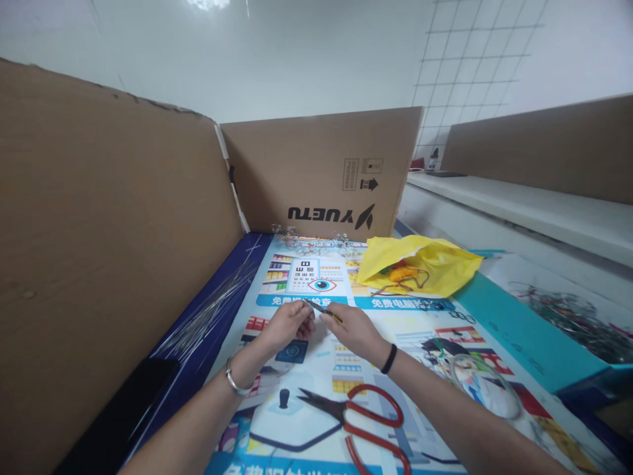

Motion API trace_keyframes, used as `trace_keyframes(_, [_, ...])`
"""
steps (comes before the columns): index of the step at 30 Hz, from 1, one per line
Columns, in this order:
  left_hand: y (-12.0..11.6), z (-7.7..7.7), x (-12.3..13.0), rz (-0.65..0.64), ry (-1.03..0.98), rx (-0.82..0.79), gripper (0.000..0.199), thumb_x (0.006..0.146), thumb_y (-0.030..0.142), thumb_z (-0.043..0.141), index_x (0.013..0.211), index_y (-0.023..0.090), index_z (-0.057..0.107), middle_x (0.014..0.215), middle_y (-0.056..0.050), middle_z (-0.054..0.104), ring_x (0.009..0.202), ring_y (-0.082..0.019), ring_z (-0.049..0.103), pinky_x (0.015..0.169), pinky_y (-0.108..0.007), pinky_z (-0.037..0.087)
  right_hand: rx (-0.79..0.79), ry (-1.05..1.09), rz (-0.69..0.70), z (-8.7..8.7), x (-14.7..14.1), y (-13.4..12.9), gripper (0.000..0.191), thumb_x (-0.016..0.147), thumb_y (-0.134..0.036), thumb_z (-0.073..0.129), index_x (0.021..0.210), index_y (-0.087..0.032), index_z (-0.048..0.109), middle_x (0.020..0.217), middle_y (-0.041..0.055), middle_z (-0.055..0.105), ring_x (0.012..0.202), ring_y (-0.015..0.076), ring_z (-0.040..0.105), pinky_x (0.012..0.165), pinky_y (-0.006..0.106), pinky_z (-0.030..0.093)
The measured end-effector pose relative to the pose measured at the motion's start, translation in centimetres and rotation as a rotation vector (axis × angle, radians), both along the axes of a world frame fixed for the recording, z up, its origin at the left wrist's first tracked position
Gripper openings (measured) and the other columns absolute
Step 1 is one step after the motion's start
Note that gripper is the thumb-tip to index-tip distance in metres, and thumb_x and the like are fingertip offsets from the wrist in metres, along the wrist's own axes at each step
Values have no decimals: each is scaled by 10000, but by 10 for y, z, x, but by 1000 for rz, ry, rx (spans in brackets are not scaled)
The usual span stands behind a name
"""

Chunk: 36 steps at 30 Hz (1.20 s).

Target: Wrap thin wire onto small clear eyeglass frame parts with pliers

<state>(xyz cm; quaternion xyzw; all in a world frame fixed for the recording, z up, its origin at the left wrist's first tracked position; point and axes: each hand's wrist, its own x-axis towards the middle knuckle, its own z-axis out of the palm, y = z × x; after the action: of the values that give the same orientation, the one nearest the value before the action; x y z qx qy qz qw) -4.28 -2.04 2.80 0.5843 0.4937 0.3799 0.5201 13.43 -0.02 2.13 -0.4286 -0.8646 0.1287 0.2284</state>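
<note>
The right hand (353,330) grips a small tool (322,309) with a dark, thin tip and a bit of yellow on it. The tool is up above the printed sheet (321,359), between the two hands. Its tip points at the fingers of the left hand (291,323), maybe so it can get at something very small there. The left hand has its fingers curled and its thumb tucked close to them, as if to pinch. I cannot tell if it holds anything, because it is too tiny to see.

Big scissors (342,411) with red handles lie between the arms. The handles are spread and lie toward the right arm, so they look easy to grab. On the left, long thin wires (210,310) lie side by side, which likely keeps them from getting in a knot. A yellow bag (435,257) lies past the right hand, with its mouth facing the person, so the orange thing (403,274) in it is easy to reach. Messy wire (576,320) sits off to the right, out of the way. Cardboard walls (316,171) stand around the spot, maybe to fence it in.
</note>
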Motion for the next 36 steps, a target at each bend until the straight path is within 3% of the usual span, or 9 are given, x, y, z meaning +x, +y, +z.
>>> trace_keyframes(6, [2,24,-25,-182,148,-27,335,734,455,539,833,137,569,763,-60,640,623,-136,594,505,-213,392,40,-5,-56,-2,0,0,279,893,-402,344,815,-194,513,761,16,576,685,130,510,580,213,297])
trace_keyframes(9, [10,29,-45,-82,227,40,334,745,451,507,854,141,569,726,-41,624,582,-128,575,471,-204,364,35,-44,-72,-4,-1,0,291,900,-409,326,831,-198,513,776,15,584,684,126,522,581,211,310])
trace_keyframes(13, [25,12,-72,125,476,158,223,709,372,526,673,156,565,573,12,560,524,-115,522,468,-202,338,57,-165,-108,-9,-2,1,276,899,-403,339,876,-200,525,825,27,598,742,139,552,594,219,324])
trace_keyframes(17, [32,-6,-86,42,561,157,224,696,361,530,646,154,599,505,27,519,486,-111,454,476,-215,324,108,-258,-125,-17,-3,4,291,899,-413,342,910,-198,538,853,46,609,809,160,563,617,231,337])
trace_keyframes(22, [31,-7,-81,-60,618,222,202,672,348,566,646,158,631,623,3,602,605,-139,514,566,-226,358,170,-311,-131,-23,-7,9,283,896,-407,349,906,-200,542,856,46,606,809,166,563,612,241,338])
trace_keyframes(28, [32,-16,-66,-4,670,283,177,631,327,626,719,176,599,638,12,586,612,-143,508,550,-222,353,201,-331,-119,-25,-10,10,286,898,-409,352,906,-198,544,856,46,602,820,170,560,614,244,336])
trace_keyframes(36, [33,-28,-53,-37,814,399,87,722,247,536,735,194,604,773,-21,587,724,-162,532,667,-245,378,197,-359,-104,-23,-11,8,274,895,-402,367,890,-197,549,854,53,600,816,175,557,621,246,335])
